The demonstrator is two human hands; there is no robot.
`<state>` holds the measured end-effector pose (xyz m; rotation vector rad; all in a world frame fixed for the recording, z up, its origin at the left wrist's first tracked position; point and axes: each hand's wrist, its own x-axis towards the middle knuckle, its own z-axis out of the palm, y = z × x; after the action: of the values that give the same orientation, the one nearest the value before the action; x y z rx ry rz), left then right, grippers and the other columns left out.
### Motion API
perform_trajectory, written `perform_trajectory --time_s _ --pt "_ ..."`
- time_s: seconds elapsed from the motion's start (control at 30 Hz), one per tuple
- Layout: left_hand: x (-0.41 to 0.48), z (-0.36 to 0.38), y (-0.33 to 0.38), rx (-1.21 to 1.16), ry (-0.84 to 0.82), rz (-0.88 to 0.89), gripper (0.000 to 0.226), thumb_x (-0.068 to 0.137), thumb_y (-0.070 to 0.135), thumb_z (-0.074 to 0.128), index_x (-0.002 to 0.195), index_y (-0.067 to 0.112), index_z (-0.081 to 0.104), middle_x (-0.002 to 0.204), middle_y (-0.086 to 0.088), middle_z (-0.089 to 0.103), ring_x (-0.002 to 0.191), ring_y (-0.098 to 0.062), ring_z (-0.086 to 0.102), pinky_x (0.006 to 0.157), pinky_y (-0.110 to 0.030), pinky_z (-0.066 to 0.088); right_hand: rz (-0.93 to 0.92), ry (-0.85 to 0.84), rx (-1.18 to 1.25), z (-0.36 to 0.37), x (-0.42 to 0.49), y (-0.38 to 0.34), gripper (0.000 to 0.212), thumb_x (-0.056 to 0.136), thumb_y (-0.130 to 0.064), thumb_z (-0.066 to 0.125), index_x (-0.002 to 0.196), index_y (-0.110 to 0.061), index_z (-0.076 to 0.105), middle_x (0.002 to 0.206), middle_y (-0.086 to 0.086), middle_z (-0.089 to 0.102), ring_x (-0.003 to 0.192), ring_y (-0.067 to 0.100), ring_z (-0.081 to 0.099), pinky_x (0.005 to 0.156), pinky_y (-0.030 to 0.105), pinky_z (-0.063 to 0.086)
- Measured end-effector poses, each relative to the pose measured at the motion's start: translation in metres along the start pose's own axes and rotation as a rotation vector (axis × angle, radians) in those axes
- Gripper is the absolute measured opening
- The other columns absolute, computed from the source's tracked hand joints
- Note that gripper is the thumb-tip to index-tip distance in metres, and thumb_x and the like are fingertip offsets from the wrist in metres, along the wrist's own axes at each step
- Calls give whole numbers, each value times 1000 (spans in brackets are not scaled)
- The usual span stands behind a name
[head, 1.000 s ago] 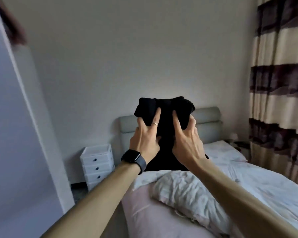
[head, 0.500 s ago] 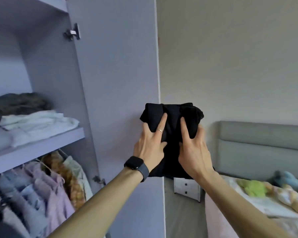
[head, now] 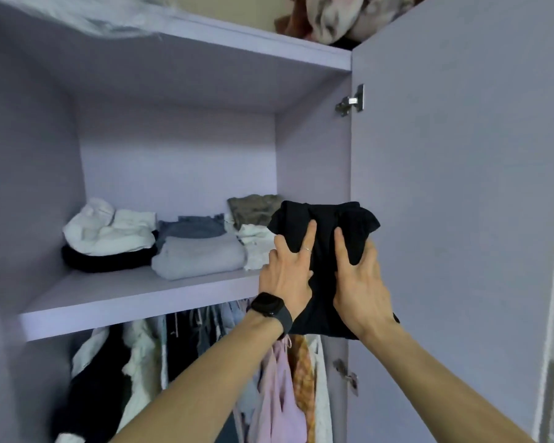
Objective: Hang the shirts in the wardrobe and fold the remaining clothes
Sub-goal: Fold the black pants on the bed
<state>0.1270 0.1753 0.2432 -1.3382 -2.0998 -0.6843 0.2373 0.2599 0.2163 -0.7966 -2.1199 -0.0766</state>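
Just changed: a second ago I held this bundle over the bed. I have since turned, and the open wardrobe now fills my view, with my grip the same as before.
Shelf (head: 135, 298): my landmark, with a bare strip along its front edge.
Left end of the shelf: a white heap (head: 109, 231) sits on something black.
Middle of the shelf: a folded grey jumper (head: 199, 259) with blue-grey denim behind it.
Right end of the shelf: an olive piece (head: 253, 207) lies on a white stack, just left of my bundle.
Under the shelf: hanging clothes (head: 279, 378), packed close together.
Left hand (head: 285, 273): grips the bundle's left side, one finger straight up its front and the others curled into the cloth.
Black bundle (head: 323, 225): folded and held upright between both hands at the shelf's right end. It is level with the stacks and not yet set down.
Right hand (head: 359, 282): mirrors the left, one finger up the front and the rest tucked under a loose flap.
Door (head: 461, 187): stands open, right of the shelf.
What it means: this piece looks folded, so I judge only stowing is left. The right end is already full, so I would put it on a stack or the bare front strip, keeping the loose top flaps from opening.
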Motion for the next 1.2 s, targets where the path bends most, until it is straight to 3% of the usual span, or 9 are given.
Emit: perform_trajectory --time_s 0.13,0.23,0.53,0.8,0.97,1.2 --pt "31 2 -60 52 13 -88 94 98 25 59 155 43 -14 130 -16 27 100 -33 53 79 -44 53 -86 -22 48 46 47 -37 102 90 -10 62 158 -30 -11 157 25 4 121 41 47 72 44 59" --pt "54 3 -107 91 63 -138 94 98 25 59 155 43 -14 130 -16 27 99 -32 53 77 -42 53 -170 5 77 83 89 -66 102 89 -8 62 158 -29 -10 155 28 8 112 41 53 73 42 59" --pt "137 -21 -256 187 132 -241 93 97 26 60 155 43 -11 136 -18 22 98 -33 54 78 -45 56 -293 61 139 163 209 -181 100 92 -11 64 158 -32 -8 155 27 2 119 39 49 81 39 54" --pt "220 1 -333 357 103 -336 94 97 22 59 156 36 -12 138 -21 21 105 -35 51 85 -48 53 -330 -3 84 237 310 -233 107 90 -10 67 158 -27 -14 154 30 -2 118 37 48 88 39 52" --pt "258 41 -374 359 -29 -453 94 95 21 60 158 33 -8 143 -21 17 115 -38 46 93 -49 49 -345 -146 26 299 353 -247 108 88 -10 68 158 -27 -12 155 28 -4 123 39 45 95 41 50" --pt "291 99 -433 380 -190 -503 68 102 21 47 158 29 10 145 -18 21 124 -40 43 100 -49 43 -449 -374 -24 380 390 -253 95 92 -7 63 160 -23 -2 154 25 5 119 40 48 94 46 50"
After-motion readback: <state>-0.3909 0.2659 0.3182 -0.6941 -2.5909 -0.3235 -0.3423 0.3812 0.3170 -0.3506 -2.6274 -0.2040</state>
